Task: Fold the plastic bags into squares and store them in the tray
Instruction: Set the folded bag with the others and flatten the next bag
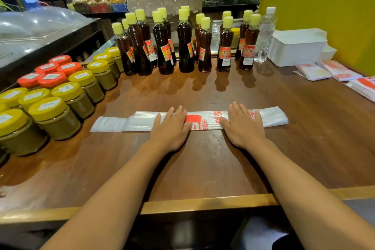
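Both hands lie flat, fingers straight, gripping nothing: left hand [171,126] and right hand [243,126] press the plastic bag [203,121], seemingly folded into a strip, onto the table [203,168].

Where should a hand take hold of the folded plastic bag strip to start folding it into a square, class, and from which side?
Probably at one short end of the plastic bag, pinched from the side. It lies flat as a long narrow strip, both ends free, with the left hand and right hand pressing its middle.
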`<state>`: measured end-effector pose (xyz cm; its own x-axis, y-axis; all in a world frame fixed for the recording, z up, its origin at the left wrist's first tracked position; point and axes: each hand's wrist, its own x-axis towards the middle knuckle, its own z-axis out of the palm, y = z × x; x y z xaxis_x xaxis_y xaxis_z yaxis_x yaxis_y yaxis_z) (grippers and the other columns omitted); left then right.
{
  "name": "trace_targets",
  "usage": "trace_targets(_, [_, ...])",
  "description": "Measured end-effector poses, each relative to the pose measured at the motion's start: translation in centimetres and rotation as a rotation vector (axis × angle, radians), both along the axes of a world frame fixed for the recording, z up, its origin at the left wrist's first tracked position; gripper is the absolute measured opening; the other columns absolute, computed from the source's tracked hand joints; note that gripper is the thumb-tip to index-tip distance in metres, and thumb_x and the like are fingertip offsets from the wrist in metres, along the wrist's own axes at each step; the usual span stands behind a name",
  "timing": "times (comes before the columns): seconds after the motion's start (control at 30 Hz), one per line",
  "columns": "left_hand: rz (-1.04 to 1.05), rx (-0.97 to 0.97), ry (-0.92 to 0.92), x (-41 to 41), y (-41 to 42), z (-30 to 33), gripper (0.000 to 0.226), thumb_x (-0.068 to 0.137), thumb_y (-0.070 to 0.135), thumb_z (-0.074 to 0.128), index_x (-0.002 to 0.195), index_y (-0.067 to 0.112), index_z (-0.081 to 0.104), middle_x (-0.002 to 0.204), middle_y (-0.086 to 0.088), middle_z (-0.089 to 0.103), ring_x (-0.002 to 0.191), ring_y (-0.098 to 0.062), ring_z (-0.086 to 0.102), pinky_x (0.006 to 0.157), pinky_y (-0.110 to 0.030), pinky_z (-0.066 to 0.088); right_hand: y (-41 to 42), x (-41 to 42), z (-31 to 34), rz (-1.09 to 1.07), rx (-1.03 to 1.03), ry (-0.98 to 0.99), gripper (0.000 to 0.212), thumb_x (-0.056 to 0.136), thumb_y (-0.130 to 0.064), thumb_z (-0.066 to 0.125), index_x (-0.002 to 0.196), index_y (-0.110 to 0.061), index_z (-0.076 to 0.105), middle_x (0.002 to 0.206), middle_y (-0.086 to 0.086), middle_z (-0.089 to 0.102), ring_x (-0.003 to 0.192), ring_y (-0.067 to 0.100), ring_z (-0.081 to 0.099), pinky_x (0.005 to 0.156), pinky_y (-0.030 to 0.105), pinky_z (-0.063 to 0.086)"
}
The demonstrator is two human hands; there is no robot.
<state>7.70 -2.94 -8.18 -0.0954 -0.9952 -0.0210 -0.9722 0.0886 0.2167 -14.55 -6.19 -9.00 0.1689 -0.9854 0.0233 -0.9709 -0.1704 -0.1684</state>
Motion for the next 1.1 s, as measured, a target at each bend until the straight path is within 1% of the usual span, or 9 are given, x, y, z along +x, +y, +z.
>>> trace_targets(0.17, [0.105, -0.015, -0.035, 4.5, 0.2, -0.9, 0.062, 0.107, 0.052, 0.021, 0.161, 0.023, 0.016, 0.17, 0.005, 0.006, 0.156, -0.018, 0.003, 0.123, -0.057, 0.004, -0.2, 0.3, 0.1, -0.009, 0.014, 0.007, 0.067, 0.106, -0.053, 0.018, 0.161, -0.015, 0.009, 0.169, 0.001, 0.001, 0.156, 0.021, -0.001, 0.123, 0.058, 0.002])
trace_targets(0.27, [0.104, -0.019, -0.054, 4.8, 0.4, -1.3, 0.062, 0.106, 0.053, 0.016, 0.162, 0.026, 0.011, 0.17, 0.006, 0.002, 0.156, -0.017, -0.001, 0.124, -0.056, 0.0, 0.4, 0.8, 0.5, -0.006, -0.015, 0.082, 0.061, 0.107, -0.045, 0.021, 0.16, -0.017, 0.012, 0.169, 0.0, 0.0, 0.156, 0.023, -0.002, 0.121, 0.063, 0.001])
trace_targets(0.4, [0.1, -0.02, -0.041, 4.7, 0.5, -1.1, 0.061, 0.106, 0.052, 0.016, 0.162, 0.029, 0.009, 0.17, 0.007, 0.0, 0.156, -0.016, -0.003, 0.124, -0.055, -0.002, 1.9, 5.0, 1.5, 0.253, -0.042, 0.076, 0.05, 0.109, -0.038, 0.025, 0.158, -0.026, 0.022, 0.168, -0.003, 0.01, 0.155, 0.023, 0.008, 0.121, 0.059, 0.01])
trace_targets(0.5, [0.096, -0.003, -0.027, 4.7, 0.6, -1.0, 0.06, 0.107, 0.049, 0.016, 0.162, 0.027, 0.008, 0.17, 0.008, -0.001, 0.156, -0.015, -0.004, 0.124, -0.054, -0.003, 2.1, 9.2, 1.2, 0.298, 0.071, -0.002, 0.052, 0.108, -0.042, 0.02, 0.158, -0.026, 0.022, 0.168, -0.006, 0.008, 0.155, 0.02, 0.005, 0.12, 0.061, 0.006])
trace_targets(0.67, [0.167, -0.044, 0.018, 6.3, 0.0, -1.0, 0.059, 0.107, 0.045, 0.021, 0.159, 0.017, 0.017, 0.169, 0.002, 0.009, 0.155, -0.021, 0.005, 0.124, -0.051, 0.005, 1.5, 9.7, -0.2, 0.194, 0.047, -0.003, 0.059, 0.105, -0.052, 0.017, 0.16, -0.03, 0.013, 0.169, -0.008, 0.003, 0.155, 0.018, 0.0, 0.121, 0.061, -0.001])
trace_targets(0.93, [0.207, -0.005, -0.021, 10.7, 1.4, -0.9, 0.056, 0.107, 0.046, 0.02, 0.157, 0.02, 0.025, 0.168, 0.0, 0.015, 0.152, -0.036, 0.013, 0.121, -0.052, 0.017, 0.2, 7.9, 0.2, 0.258, 0.061, -0.055, 0.056, 0.106, -0.052, 0.022, 0.159, -0.033, 0.02, 0.169, -0.004, 0.009, 0.155, 0.019, 0.005, 0.123, 0.055, 0.0])
trace_targets(1.0, [0.215, -0.012, 0.019, 10.6, 2.2, -0.4, 0.047, 0.106, 0.044, 0.027, 0.146, 0.02, 0.037, 0.159, -0.005, 0.032, 0.146, -0.037, 0.024, 0.117, -0.051, 0.023, 0.3, 7.3, 0.2, 0.276, 0.001, -0.084, 0.056, 0.104, -0.054, 0.03, 0.156, -0.033, 0.028, 0.168, -0.002, 0.013, 0.153, 0.021, 0.01, 0.123, 0.053, 0.004])
trace_targets(1.03, [0.217, -0.039, 0.024, 10.4, 2.7, -0.1, 0.038, 0.104, 0.043, 0.033, 0.131, 0.019, 0.044, 0.143, -0.006, 0.044, 0.138, -0.035, 0.033, 0.112, -0.05, 0.027, 0.4, 7.0, 0.1, 0.269, -0.03, -0.113, 0.056, 0.102, -0.055, 0.036, 0.154, -0.034, 0.033, 0.167, 0.0, 0.011, 0.152, 0.023, 0.011, 0.122, 0.052, 0.006])
trace_targets(1.1, [0.234, -0.094, 0.004, 9.7, 4.0, 0.6, 0.025, 0.101, 0.044, 0.042, 0.106, 0.019, 0.045, 0.113, -0.001, 0.048, 0.121, -0.028, 0.04, 0.104, -0.045, 0.027, 0.5, 6.5, 0.2, 0.218, -0.093, -0.193, 0.06, 0.095, -0.057, 0.054, 0.148, -0.033, 0.04, 0.164, 0.001, 0.007, 0.148, 0.028, 0.011, 0.121, 0.053, 0.009])
